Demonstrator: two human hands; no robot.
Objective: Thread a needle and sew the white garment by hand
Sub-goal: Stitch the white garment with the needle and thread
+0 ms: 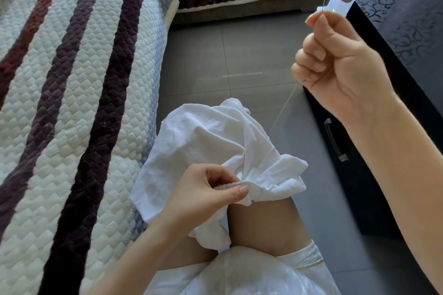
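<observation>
**Needle held high, hem pinched low**

The right hand [340,64], fingers curled, pinches a needle [324,5] well above the left hand [203,194], which nips the gathered hem of the white garment [211,136] draped over a bare knee [263,223]. A taut thread [284,105] (faint against the tiles) runs between them across open grey tiled floor [227,55]. A striped quilted sofa cover [72,79] crowds the left hand's outer side, and a black cabinet [407,31] with a drawer handle [334,139] stands close on the right hand's outer side.

A home living room: striped sofa [72,103], black cabinet [407,55].
</observation>
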